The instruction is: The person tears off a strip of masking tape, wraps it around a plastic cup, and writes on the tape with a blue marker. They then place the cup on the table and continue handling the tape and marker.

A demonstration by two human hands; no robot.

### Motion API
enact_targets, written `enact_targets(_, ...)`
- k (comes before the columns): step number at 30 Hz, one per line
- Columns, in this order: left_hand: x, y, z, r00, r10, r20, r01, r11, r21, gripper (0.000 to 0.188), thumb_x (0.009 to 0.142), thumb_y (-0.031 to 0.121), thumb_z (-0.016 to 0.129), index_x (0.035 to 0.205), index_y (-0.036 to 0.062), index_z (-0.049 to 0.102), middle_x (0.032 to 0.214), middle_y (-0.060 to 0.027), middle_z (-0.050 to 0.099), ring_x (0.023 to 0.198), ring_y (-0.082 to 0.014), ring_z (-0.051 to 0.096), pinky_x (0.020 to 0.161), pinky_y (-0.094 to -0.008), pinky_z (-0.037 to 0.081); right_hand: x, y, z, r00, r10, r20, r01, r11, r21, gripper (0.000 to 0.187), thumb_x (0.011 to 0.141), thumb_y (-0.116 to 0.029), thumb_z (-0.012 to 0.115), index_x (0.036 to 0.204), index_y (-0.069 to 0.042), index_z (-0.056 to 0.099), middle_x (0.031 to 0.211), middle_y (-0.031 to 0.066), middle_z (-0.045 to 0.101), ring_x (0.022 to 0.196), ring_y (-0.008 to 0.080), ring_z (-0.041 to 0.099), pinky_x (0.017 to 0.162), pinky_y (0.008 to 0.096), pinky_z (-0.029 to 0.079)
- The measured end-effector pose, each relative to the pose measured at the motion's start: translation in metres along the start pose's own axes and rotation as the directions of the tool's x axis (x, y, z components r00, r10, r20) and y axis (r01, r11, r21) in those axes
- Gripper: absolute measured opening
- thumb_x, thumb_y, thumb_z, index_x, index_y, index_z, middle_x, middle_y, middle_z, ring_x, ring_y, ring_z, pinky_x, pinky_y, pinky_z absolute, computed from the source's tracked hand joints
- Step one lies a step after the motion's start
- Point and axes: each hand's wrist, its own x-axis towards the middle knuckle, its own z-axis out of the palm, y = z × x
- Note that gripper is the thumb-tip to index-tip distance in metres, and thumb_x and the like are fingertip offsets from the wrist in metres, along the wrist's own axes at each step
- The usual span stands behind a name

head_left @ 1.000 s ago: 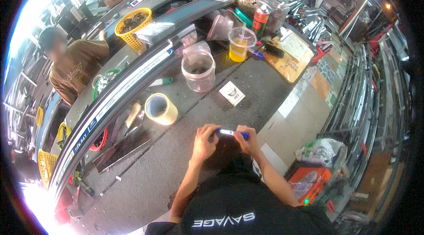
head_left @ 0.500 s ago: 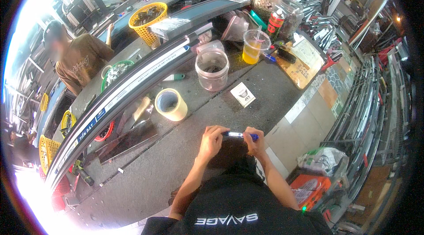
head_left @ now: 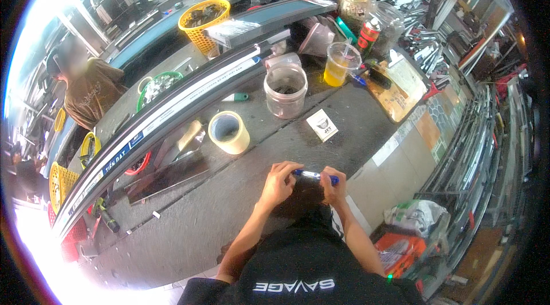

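Between my two hands, close to my body at the near edge of the dark workbench [head_left: 189, 219], a blue and white marker pen [head_left: 310, 175] is held level. The fingers of my left hand [head_left: 279, 183] pinch its left end. My right hand [head_left: 333, 185] is closed round its blue right end. Just beyond my hands lies a small white card [head_left: 322, 126] with a dark printed figure. A roll of cream tape [head_left: 230, 133] stands to the left of the card, and an open clear plastic jar [head_left: 285, 91] is behind it.
A long dark frame bar [head_left: 172, 110] crosses the bench on the left. A cup of yellow drink [head_left: 339, 65], a spray can [head_left: 368, 36] and a clipboard [head_left: 401, 90] stand or lie at the far right. A person in a brown shirt [head_left: 91, 93] is beyond the bench.
The view has shifted slightly, so the bench things appear a little further right. Both hands keep their hold on the marker pen. The person across the bench has turned and leaned.
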Motion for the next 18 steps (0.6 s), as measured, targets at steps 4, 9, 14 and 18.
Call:
enact_targets(4, -0.0017, 0.0032, 0.0009, 1.000, 0.004, -0.030, -0.004, 1.000, 0.002, 0.044, 0.084, -0.007, 0.062, 0.124, 0.0075, 0.073, 0.120, -0.0128, 0.074, 0.114, -0.0373, 0.066, 0.105, -0.0449, 0.051, -0.0012, 0.0017, 0.0031, 0.999, 0.030, -0.025, -0.029, 0.998, 0.055, 0.040, 0.100, -0.019, 0.066, 0.068, 0.001, 0.053, 0.063, 0.0077, 0.047, 0.060, 0.0199, 0.045, 0.060, 0.0375, 0.034)
enact_targets(9, 0.0006, -0.0001, -0.0021, 0.999, -0.015, -0.037, 0.011, 0.994, -0.108, 0.043, 0.084, -0.006, 0.063, 0.124, 0.0075, 0.072, 0.117, -0.0140, 0.074, 0.115, -0.0363, 0.066, 0.105, -0.0441, 0.051, -0.0021, 0.0034, 0.0046, 0.999, 0.033, -0.019, -0.033, 0.999, 0.029, 0.041, 0.101, -0.020, 0.065, 0.068, 0.000, 0.050, 0.063, 0.0048, 0.045, 0.061, 0.0162, 0.042, 0.059, 0.0367, 0.032)
enact_targets(14, -0.0010, 0.0049, -0.0055, 1.000, -0.016, -0.020, 0.014, 0.998, -0.066, 0.042, 0.085, -0.005, 0.064, 0.124, 0.0079, 0.072, 0.116, -0.0144, 0.073, 0.115, -0.0360, 0.066, 0.104, -0.0438, 0.051, -0.0026, 0.0067, 0.0040, 0.999, 0.052, -0.002, -0.052, 0.995, 0.088, 0.043, 0.102, -0.020, 0.065, 0.067, -0.001, 0.049, 0.063, 0.0038, 0.044, 0.062, 0.0145, 0.041, 0.059, 0.0366, 0.032)
enact_targets(18, -0.0012, 0.0083, -0.0059, 0.999, 0.000, -0.036, -0.002, 0.998, -0.065, 0.043, 0.085, -0.006, 0.063, 0.125, 0.0083, 0.071, 0.116, -0.0141, 0.072, 0.114, -0.0374, 0.066, 0.104, -0.0442, 0.051, -0.0027, 0.0094, 0.0053, 1.000, 0.019, -0.021, -0.017, 0.995, 0.096, 0.044, 0.102, -0.021, 0.065, 0.067, -0.002, 0.048, 0.063, 0.0041, 0.044, 0.062, 0.0158, 0.041, 0.059, 0.0373, 0.032)
